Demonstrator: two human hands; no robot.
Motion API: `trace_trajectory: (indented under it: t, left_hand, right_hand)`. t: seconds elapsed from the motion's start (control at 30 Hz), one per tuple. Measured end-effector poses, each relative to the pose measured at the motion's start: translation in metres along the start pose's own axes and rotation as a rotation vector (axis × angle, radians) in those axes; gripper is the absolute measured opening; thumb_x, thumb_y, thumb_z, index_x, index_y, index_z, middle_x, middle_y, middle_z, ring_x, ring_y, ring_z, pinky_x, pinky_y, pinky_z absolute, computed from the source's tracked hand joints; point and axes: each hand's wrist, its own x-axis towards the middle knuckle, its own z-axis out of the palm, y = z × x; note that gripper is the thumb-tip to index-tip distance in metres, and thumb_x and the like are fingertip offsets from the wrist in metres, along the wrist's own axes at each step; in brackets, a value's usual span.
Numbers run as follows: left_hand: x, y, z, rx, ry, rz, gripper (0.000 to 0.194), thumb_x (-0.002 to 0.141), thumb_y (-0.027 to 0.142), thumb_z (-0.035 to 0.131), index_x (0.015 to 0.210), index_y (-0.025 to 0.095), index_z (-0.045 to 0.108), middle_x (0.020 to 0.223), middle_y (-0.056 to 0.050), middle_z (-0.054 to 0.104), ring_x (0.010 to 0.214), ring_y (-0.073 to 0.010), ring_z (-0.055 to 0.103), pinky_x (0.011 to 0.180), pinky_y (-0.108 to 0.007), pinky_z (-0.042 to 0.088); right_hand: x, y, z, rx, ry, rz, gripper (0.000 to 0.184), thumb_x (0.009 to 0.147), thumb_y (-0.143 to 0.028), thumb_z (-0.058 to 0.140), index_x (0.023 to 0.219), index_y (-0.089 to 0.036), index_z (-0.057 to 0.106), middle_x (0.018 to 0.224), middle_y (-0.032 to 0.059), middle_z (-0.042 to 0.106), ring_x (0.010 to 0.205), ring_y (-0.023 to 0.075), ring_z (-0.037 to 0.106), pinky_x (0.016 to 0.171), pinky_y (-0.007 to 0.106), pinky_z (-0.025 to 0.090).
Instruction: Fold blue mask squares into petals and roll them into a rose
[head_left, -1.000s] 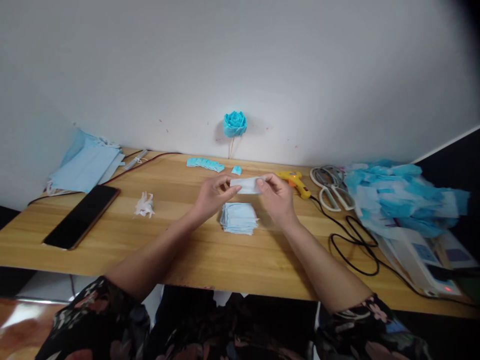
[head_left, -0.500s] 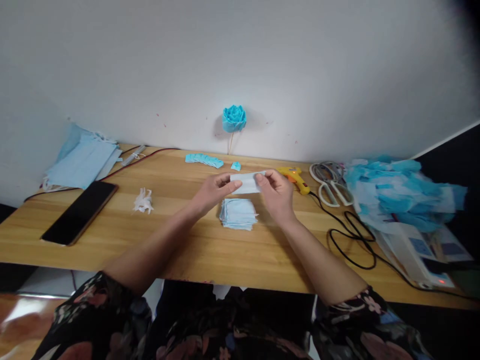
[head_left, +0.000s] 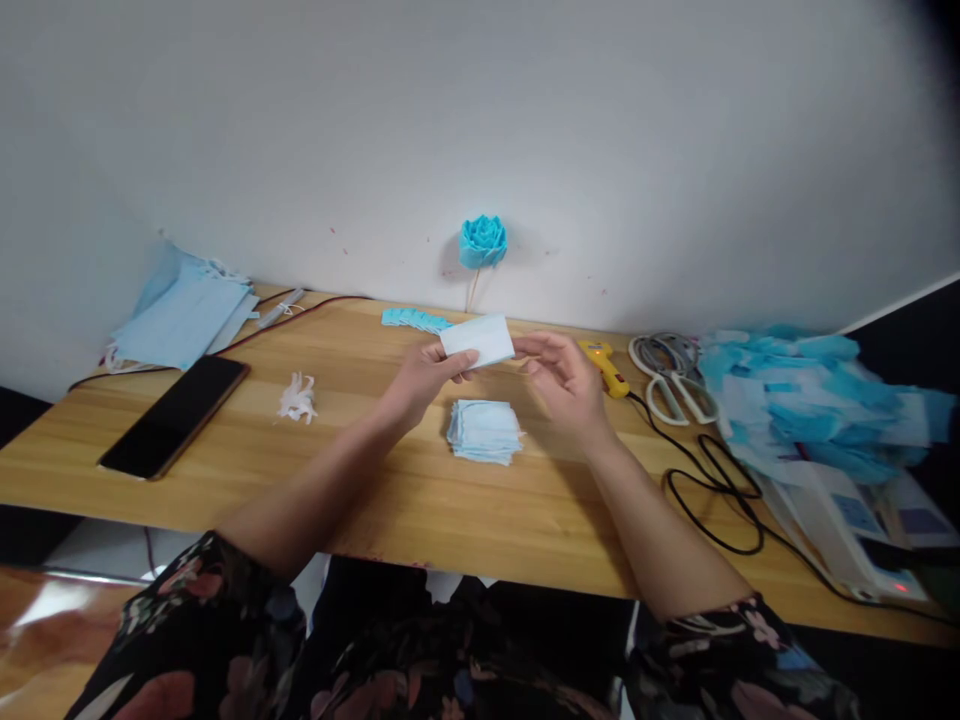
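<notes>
My left hand [head_left: 421, 380] pinches a folded, pale blue piece of mask fabric [head_left: 480, 340] between thumb and fingers, holding it above the table. At the right end of that piece is my right hand [head_left: 566, 380], its thumb and fingers apart; whether a fingertip still touches the edge is hard to tell. Below both hands lies a stack of light blue fabric squares [head_left: 485, 433]. Behind them, a row of small folded blue pieces [head_left: 412, 319] is partly covered by the held fabric. A blue fabric rose [head_left: 484, 242] on a thin stick stands against the wall.
To the right are a yellow glue gun [head_left: 611, 372] with a black cord, white-handled scissors [head_left: 679, 400], a heap of blue fabric scraps [head_left: 817, 395] and a white power strip [head_left: 844, 535]. Leftward lie white scraps [head_left: 298, 398], a phone [head_left: 174, 415] and face masks [head_left: 180, 312].
My right hand has loosened its pinch and shifted right. The fabric piece, now in my left hand, is tilted up at its right end. The whole view has shifted slightly.
</notes>
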Motion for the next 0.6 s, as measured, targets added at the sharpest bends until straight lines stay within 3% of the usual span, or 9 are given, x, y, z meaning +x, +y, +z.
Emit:
trace_trajectory:
  t: [0.27, 0.4, 0.6]
  left_hand:
    - [-0.0031, 0.0023, 0.0026, 0.019, -0.053, -0.016, 0.023, 0.073, 0.035, 0.076, 0.082, 0.014, 0.072, 0.076, -0.005, 0.071, 0.07, -0.0138, 0.06, 0.069, -0.03, 0.047]
    - [-0.0038, 0.0025, 0.0026, 0.029, -0.083, -0.013, 0.029, 0.072, 0.042, 0.077, 0.079, 0.014, 0.072, 0.074, -0.005, 0.071, 0.068, -0.0137, 0.059, 0.069, -0.029, 0.046]
    - [-0.0059, 0.0044, 0.0027, 0.0, -0.115, 0.053, 0.04, 0.078, 0.053, 0.071, 0.075, 0.013, 0.07, 0.074, -0.006, 0.07, 0.069, -0.0139, 0.058, 0.07, -0.029, 0.045]
  right_hand:
    - [0.0009, -0.0014, 0.0041, -0.14, 0.019, 0.003, 0.013, 0.086, -0.027, 0.066, 0.098, -0.026, 0.072, 0.099, 0.0013, 0.076, 0.086, 0.0176, 0.069, 0.08, 0.035, 0.055]
    - [0.0011, -0.001, 0.0038, -0.134, 0.045, 0.03, 0.009, 0.086, -0.03, 0.066, 0.087, -0.023, 0.071, 0.09, 0.0014, 0.076, 0.084, 0.0177, 0.069, 0.077, 0.033, 0.053]
    - [0.0007, 0.0026, 0.0043, -0.1, 0.054, 0.03, 0.01, 0.087, -0.03, 0.066, 0.087, -0.021, 0.07, 0.088, 0.0005, 0.074, 0.082, 0.0153, 0.067, 0.076, 0.029, 0.051]
